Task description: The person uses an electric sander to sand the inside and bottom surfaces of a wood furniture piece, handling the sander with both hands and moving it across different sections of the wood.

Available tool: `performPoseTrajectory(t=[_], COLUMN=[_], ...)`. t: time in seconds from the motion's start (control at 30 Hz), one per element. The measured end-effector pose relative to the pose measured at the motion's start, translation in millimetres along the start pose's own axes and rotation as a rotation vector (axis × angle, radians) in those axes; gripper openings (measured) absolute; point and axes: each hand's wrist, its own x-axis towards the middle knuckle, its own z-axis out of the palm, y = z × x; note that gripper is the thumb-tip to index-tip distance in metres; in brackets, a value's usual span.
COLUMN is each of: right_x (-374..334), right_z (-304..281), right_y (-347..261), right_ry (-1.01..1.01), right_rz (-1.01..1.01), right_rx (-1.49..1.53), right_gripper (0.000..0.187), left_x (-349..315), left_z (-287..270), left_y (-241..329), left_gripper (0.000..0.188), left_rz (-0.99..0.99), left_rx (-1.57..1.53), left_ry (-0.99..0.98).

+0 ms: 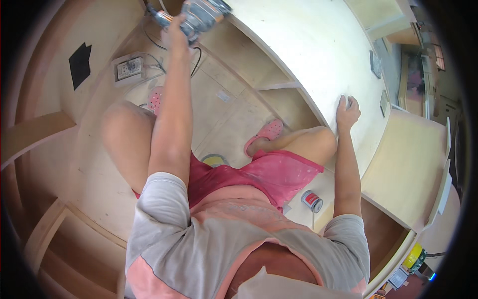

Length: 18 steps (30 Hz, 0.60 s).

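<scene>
My left hand [175, 36] reaches far forward with its fingers wrapped round a grey and orange power sander [203, 19]. The sander is at the top edge of the view, by the near corner of a long white panel [303, 45], and its underside is hidden. A dark cord [198, 60] hangs below it. On the panel's right part lies my right hand [348, 113], its fingers slightly bent and apart, touching the surface with nothing visible in them. Two dark rectangular patches, one a grey rectangle [375, 65], show on the panel beyond that hand.
A socket box [130, 70] with a plugged-in cord sits at the left. A black patch [80, 66] marks the left wooden wall. Beside my right thigh stands a small can [311, 201]. Open wooden compartments [74, 239] surround me, and a yellowish round thing [215, 160] lies between my legs.
</scene>
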Motion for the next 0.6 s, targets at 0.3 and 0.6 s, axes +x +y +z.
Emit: performPoseTrajectory(t=[0.3,0.6], right_x=[-1,3], right_z=[-4,-1], right_y=[-4,3], right_ry=[0.03,0.034], right_rz=[-0.056,-0.023], right_rx=[-0.013,0.064], right_gripper=[0.038,0.04], left_x=[-114,-70], left_z=[20,12], left_y=[-76,-63], left_gripper=[0.058,0.044], left_rz=[0.076,-0.056], left_rx=[-0.05,-0.264], left_ry=[0.04,-0.085])
